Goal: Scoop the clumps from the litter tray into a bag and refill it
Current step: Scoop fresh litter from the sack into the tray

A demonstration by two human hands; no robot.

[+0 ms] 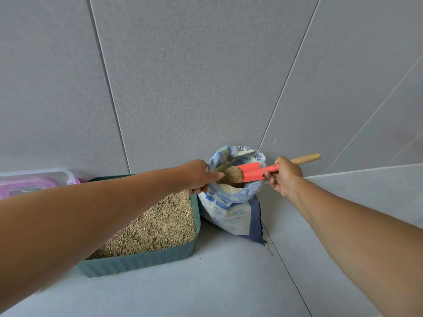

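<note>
Here, on grey floor tiles [206, 282] by a grey wall [183, 76], left hand [196, 177] grips the bag [231, 213], right hand [286, 177] the scoop [254, 172].

Ribbed plastic tray [142, 259], grainy litter [155, 227], wooden scoop handle [306, 158]

Green ribbed litter tray [142, 261] of tan litter [155, 223] sat beside open blue-white bag [231, 213], loaded red scoop [251, 173] over its mouth.

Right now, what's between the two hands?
Head view: the red wooden-handled scoop, heaped with sandy litter, over the open blue-and-white sack.
</note>
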